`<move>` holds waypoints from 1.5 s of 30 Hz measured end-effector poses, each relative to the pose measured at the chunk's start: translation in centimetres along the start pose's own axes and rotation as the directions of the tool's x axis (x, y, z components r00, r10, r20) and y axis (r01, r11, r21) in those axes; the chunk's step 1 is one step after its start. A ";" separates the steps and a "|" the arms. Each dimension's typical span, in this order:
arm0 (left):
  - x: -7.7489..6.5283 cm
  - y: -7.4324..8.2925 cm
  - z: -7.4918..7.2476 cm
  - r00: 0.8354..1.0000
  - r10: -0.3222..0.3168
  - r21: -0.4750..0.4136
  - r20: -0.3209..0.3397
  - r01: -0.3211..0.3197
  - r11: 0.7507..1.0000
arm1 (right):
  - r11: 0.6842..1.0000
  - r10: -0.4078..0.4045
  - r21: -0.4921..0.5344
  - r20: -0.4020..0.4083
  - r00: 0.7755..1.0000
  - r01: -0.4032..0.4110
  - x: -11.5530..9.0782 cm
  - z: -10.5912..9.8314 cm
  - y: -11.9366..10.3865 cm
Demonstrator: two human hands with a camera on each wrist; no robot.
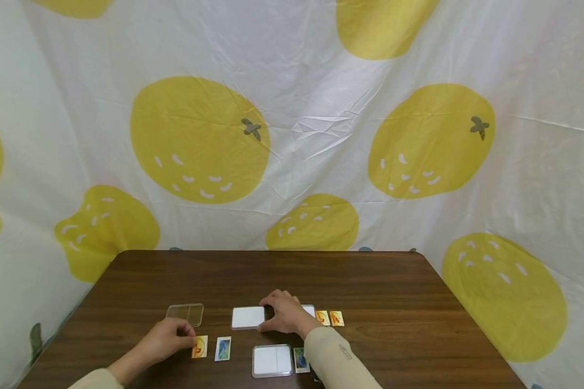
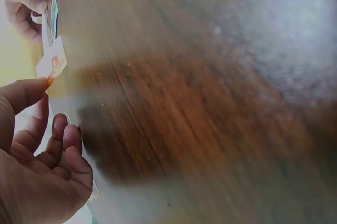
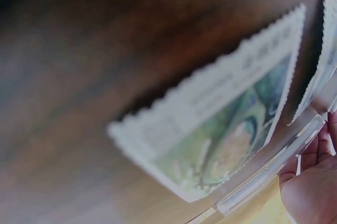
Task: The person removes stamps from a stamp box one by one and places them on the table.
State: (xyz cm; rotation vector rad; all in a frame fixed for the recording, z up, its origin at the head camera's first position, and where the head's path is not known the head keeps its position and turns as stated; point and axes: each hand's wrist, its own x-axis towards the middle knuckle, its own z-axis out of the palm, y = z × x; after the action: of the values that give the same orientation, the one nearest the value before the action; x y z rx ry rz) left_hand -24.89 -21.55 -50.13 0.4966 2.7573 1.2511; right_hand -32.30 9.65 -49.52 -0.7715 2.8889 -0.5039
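Note:
My left hand [image 1: 167, 341] pinches an orange-and-white postage stamp [image 1: 200, 347] between thumb and forefinger, just above or at the tabletop. In the left wrist view the same stamp [image 2: 52, 61] stands tilted at the fingertips, the other fingers loosely curled. My right hand [image 1: 288, 313] has its thumb and fingers at the near and far edges of a clear case with a white insert [image 1: 247, 318], gripping its right end. A blue-green stamp [image 1: 223, 349] lies between the hands. The right wrist view shows a green stamp [image 3: 226, 119] up close, its edge perforated.
A transparent case part [image 1: 186, 312] lies beyond my left hand. Another white-lined case [image 1: 271, 361] is nearer me, a green stamp [image 1: 301, 360] beside it. Right of my right hand are a partly hidden case [image 1: 310, 309] and two orange stamps [image 1: 337, 318]. A patterned curtain [image 1: 316, 162] hangs behind.

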 end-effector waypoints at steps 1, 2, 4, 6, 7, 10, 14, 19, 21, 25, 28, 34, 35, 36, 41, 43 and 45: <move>0.0 0.0 0.0 1.000 0.000 0.004 0.000 0.000 1.000 | 1.000 -0.002 0.001 -0.002 1.000 0.002 0.0 0.0 0.0; 0.1 0.1 0.0 1.000 0.001 0.005 -0.001 -0.001 1.000 | 1.000 -0.001 0.002 -0.002 1.000 0.001 0.0 0.0 0.0; 0.1 0.1 0.0 1.000 0.001 0.008 0.002 -0.001 1.000 | 1.000 0.001 0.000 -0.002 1.000 -0.001 0.0 0.1 0.1; 0.2 0.0 0.0 1.000 0.003 0.010 0.004 -0.003 1.000 | 1.000 0.001 -0.001 -0.003 1.000 -0.001 0.1 0.1 0.1; 0.2 0.0 0.1 1.000 0.004 0.013 0.004 -0.004 1.000 | 1.000 0.002 -0.001 -0.003 1.000 -0.002 0.1 0.2 0.1; 0.3 0.0 0.1 1.000 0.007 0.017 0.003 -0.007 1.000 | 1.000 0.002 0.000 -0.004 1.000 -0.002 0.1 0.2 0.1; 0.3 0.0 0.1 1.000 0.004 0.009 -0.002 -0.004 1.000 | 1.000 -0.001 0.002 -0.007 1.000 0.001 0.1 0.2 0.1; 0.2 0.1 0.0 1.000 -0.005 -0.002 -0.003 0.005 1.000 | 1.000 -0.001 0.003 -0.005 1.000 0.001 0.1 0.2 0.2; 0.2 0.1 -0.1 1.000 -0.007 -0.005 -0.001 0.007 1.000 | 1.000 0.000 0.002 -0.004 1.000 0.000 0.1 0.2 0.2; 0.3 0.1 -0.2 1.000 -0.002 -0.007 0.000 0.002 1.000 | 1.000 -0.002 0.001 -0.004 1.000 0.002 0.1 0.2 0.1; 0.4 0.1 -0.2 1.000 0.002 -0.012 -0.002 -0.002 1.000 | 1.000 -0.002 0.002 -0.004 1.000 0.002 0.1 0.1 0.1; 0.5 0.3 -0.7 1.000 -0.008 -0.016 -0.006 0.008 1.000 | 1.000 -0.002 0.003 -0.004 1.000 0.002 0.0 0.0 0.0; 0.5 0.4 -0.8 1.000 -0.010 -0.017 -0.007 0.010 1.000 | 1.000 -0.002 0.003 -0.004 1.000 0.002 0.0 0.0 0.0; 0.5 0.4 -0.8 1.000 -0.013 -0.021 -0.008 0.013 1.000 | 1.000 -0.002 0.003 -0.003 1.000 0.002 0.0 0.0 0.0; 0.7 0.5 -1.3 1.000 -0.013 -0.009 -0.022 0.013 1.000 | 1.000 0.001 0.005 0.005 1.000 -0.001 0.0 0.0 0.0; 0.8 0.4 -1.5 1.000 -0.005 0.001 -0.028 0.005 1.000 | 1.000 0.004 0.005 0.008 1.000 -0.004 0.0 0.0 0.0; 0.9 0.4 -1.7 0.999 -0.016 0.000 -0.033 0.016 1.000 | 1.000 0.006 0.005 0.008 1.000 -0.006 0.0 0.0 -0.1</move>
State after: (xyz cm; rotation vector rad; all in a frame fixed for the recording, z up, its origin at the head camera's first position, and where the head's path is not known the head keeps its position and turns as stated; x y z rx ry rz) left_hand -25.99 -22.29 -48.65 0.4563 2.7832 1.2669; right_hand -32.27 9.57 -49.48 -0.7629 2.8801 -0.5058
